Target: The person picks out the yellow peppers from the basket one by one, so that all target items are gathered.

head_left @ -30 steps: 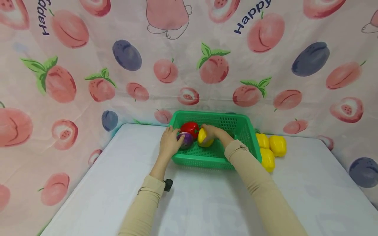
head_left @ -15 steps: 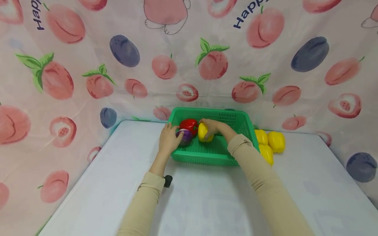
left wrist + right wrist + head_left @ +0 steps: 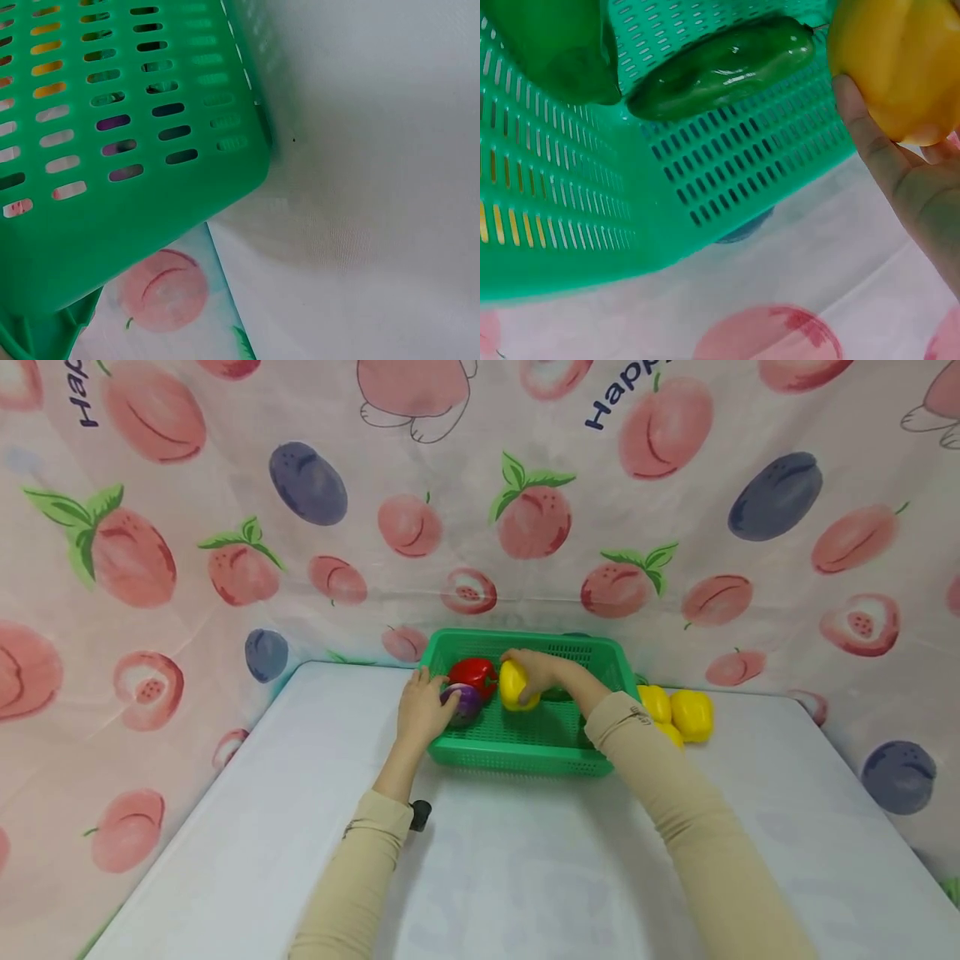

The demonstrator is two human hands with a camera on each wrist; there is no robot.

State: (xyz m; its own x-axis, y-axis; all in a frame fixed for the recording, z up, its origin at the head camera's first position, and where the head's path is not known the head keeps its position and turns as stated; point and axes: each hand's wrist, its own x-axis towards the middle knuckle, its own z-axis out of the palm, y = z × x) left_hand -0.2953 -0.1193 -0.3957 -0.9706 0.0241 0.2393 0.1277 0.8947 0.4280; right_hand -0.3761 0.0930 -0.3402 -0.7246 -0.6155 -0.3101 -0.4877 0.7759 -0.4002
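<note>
My right hand point(image 3: 538, 675) grips a yellow bell pepper point(image 3: 513, 687) inside the green basket point(image 3: 525, 758). In the right wrist view the yellow pepper is at the upper right, with fingers around its side. My left hand point(image 3: 422, 708) holds the basket's left rim, its thumb over the inner side beside a round purple vegetable point(image 3: 467, 703); whether it touches that vegetable I cannot tell. Behind the purple one lies a red bell pepper point(image 3: 472, 675). The left wrist view shows mostly the slotted outer wall of the basket point(image 3: 135, 210).
A long green pepper point(image 3: 724, 67) and another green vegetable point(image 3: 551, 49) lie in the basket's right part. Several yellow bell peppers point(image 3: 692, 716) stand on the white table point(image 3: 495, 860) just right of the basket. A fruit-printed cloth point(image 3: 420, 585) hangs behind.
My right hand has lifted the yellow pepper slightly and drawn it a little away from the red one. The left hand stays at the basket rim. The head view has tilted slightly.
</note>
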